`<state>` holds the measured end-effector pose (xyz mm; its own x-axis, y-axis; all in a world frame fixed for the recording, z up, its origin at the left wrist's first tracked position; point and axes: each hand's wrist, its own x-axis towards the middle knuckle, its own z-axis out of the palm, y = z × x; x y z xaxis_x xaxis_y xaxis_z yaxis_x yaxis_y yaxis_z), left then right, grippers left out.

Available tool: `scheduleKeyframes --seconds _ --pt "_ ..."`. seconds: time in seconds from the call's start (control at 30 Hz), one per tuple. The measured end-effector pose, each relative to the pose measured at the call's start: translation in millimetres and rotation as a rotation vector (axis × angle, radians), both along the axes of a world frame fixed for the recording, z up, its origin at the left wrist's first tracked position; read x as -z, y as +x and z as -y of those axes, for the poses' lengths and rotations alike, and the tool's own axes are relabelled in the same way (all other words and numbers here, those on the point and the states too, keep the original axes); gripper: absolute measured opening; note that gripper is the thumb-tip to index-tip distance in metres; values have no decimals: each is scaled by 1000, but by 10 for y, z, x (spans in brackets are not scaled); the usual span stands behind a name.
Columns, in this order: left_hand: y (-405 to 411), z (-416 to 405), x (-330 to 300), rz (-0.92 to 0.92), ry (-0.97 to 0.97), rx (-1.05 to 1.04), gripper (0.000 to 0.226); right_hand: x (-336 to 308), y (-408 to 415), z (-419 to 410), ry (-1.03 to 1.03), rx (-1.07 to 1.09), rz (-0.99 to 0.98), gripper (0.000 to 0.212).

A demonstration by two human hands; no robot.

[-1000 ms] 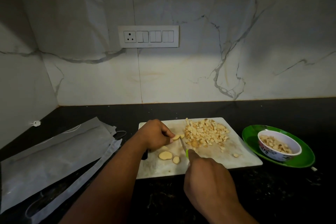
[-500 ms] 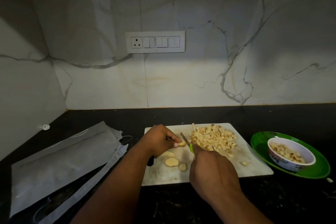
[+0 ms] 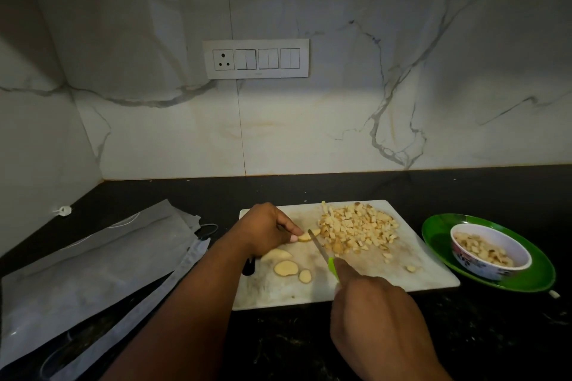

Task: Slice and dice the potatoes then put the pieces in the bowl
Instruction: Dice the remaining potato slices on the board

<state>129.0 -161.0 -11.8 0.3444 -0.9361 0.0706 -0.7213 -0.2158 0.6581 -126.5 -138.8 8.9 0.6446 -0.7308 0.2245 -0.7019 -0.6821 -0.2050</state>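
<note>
A potato slice point(image 3: 305, 236) is being pinched by the fingertips of the left hand point(image 3: 265, 229) at frame centre, on the white cutting board point(image 3: 433, 275). A green-handled knife point(image 3: 325, 254) is being gripped by the right hand point(image 3: 376, 323), fingers curled round the handle, blade being laid just beside the slice. Three more slices point(image 3: 286, 267) are lying below the left hand. A diced pile point(image 3: 356, 227) is sitting upper right on the board. A bowl point(image 3: 492, 249) with pieces is standing on a green plate point(image 3: 538, 275), right of the board on the dark counter point(image 3: 278, 346). Plastic bags point(image 3: 93, 260) are lying lower left.
</note>
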Motion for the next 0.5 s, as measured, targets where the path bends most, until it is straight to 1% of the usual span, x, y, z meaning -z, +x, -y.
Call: scheduleKeyframes --seconds 0.07,0.2,0.33,0.43,0.5 --pt "-4 -12 6 -10 -27 -12 13 0 113 53 -9 -8 21 60" --pt "-18 -34 -8 -26 -38 -5 13 17 283 61 37 -30 -23 59" --pt "1 -18 -10 -33 -17 -25 13 73 151 10 54 -24 -62 66" --pt "20 -17 -9 -62 -15 -23 13 16 19 -57 66 -27 -68 65" --pt "27 -29 3 -83 -38 -14 16 -45 6 -51 33 -26 -29 61"
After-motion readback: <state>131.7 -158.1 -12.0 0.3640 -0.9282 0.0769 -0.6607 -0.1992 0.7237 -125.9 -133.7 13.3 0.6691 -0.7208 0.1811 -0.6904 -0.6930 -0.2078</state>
